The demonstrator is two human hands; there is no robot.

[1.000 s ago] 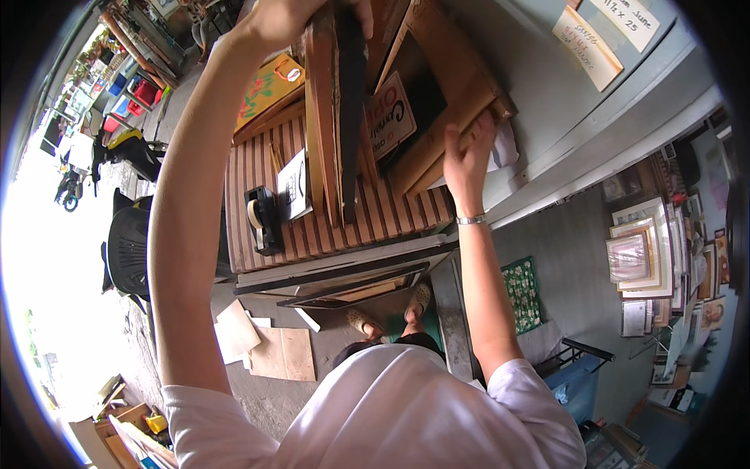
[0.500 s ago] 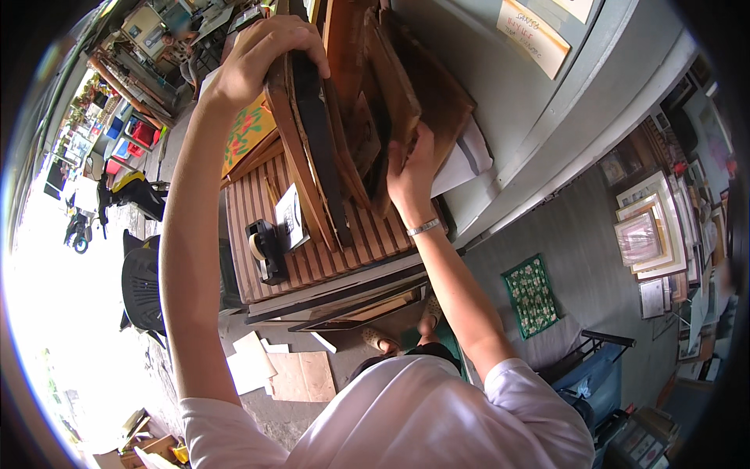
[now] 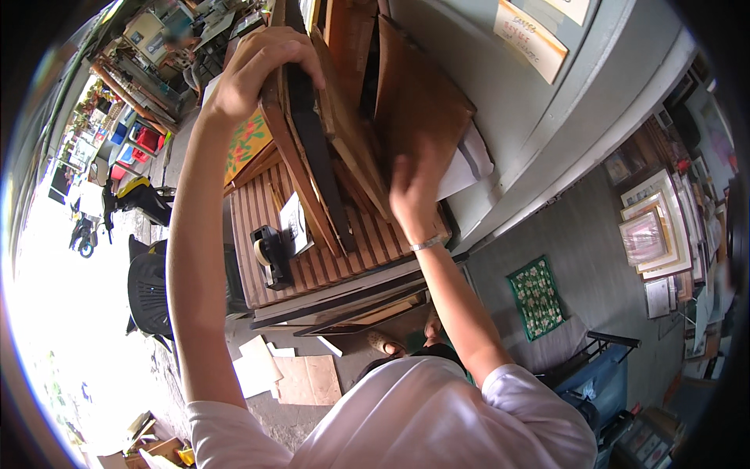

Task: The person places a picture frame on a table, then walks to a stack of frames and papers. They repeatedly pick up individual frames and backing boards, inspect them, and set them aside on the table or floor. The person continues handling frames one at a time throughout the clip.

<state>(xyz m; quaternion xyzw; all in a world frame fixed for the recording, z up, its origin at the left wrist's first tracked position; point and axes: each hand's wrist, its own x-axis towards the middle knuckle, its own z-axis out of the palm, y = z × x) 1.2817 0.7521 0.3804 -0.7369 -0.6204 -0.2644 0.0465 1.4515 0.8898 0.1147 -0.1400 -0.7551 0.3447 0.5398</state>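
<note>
Several brown wooden picture frames lean upright on a slatted wooden table top. My left hand is wrapped over the top edges of the left ones, fingers curled down their side. Just right of them a thinner wooden frame tilts against the group. My right hand is beside its lower end, in front of a broad brown board leaning at the grey wall. Its thumb stands apart from stretched fingers, which motion blurs; I see nothing held in it.
A black tape dispenser and a small white card sit left of the frames. A yellow floral picture lies behind. The grey cabinet side bounds the right. Cardboard pieces lie on the floor below.
The frame my right hand was gripping now leans left against the group, exposing more of the brown board. My right hand has come off it. My left hand keeps its grip.
</note>
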